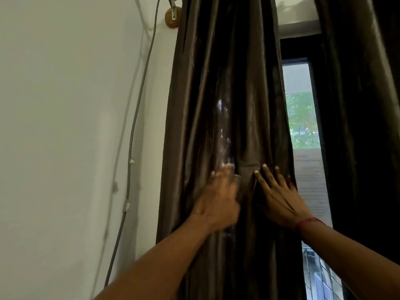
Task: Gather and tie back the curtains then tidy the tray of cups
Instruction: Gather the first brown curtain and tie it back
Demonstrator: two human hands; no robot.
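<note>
A dark brown satin curtain point(227, 94) hangs bunched in folds in the middle of the view, beside the white wall. My left hand point(218, 200) lies flat on its left folds, fingers straight and pointing up, slightly blurred. My right hand point(279, 195) presses the right folds with spread fingers, a red thread round its wrist. A second dark curtain point(359, 105) hangs at the right edge. No tie-back, tray or cups are in view.
Between the two curtains a strip of window point(303, 118) shows greenery outside. A grey cable point(132, 148) runs down the white wall on the left. A round wooden rod bracket point(173, 17) sits at the top of the wall.
</note>
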